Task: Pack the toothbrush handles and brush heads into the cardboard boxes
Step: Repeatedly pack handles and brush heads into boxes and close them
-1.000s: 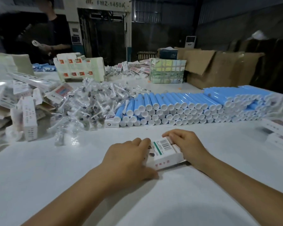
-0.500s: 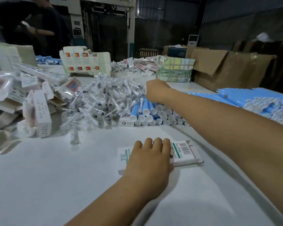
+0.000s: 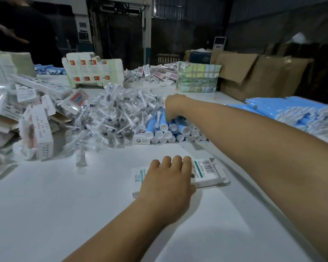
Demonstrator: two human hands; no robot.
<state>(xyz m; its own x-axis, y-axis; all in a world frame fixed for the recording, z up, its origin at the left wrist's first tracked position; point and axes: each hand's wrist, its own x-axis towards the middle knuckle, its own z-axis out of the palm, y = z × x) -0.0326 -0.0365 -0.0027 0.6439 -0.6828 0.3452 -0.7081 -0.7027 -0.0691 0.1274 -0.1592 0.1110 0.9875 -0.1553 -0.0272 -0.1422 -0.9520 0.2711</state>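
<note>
Pressing flat on a small white cardboard box (image 3: 206,172) near the front of the white table (image 3: 55,205), left hand (image 3: 167,184) with fingers spread across the lid, palm down, pinning it in place. Barcode label facing up at the box's right end, that end looking open or at least loose, hard to say for sure.

Reaching way out over the table, right hand (image 3: 175,107) with fingers curled down onto the left end of the stacked blue toothbrush handles (image 3: 167,129). Looks closed around one handle at the top of the stack, though the fingertips are hidden so can't swear to the exact grip.

Sitting just left of the handles and touching them, a big messy heap of bagged brush heads (image 3: 112,118) in clear plastic. More blue handles (image 3: 292,112) piled further right behind the forearm.

Lying scattered on the far left, loose white cartons (image 3: 44,133), one standing on end. Further back, a bundle of flat printed box blanks (image 3: 93,72) standing upright, a strapped greenish bundle (image 3: 198,77), and brown cardboard cartons (image 3: 254,76) at the table's far right edge.
</note>
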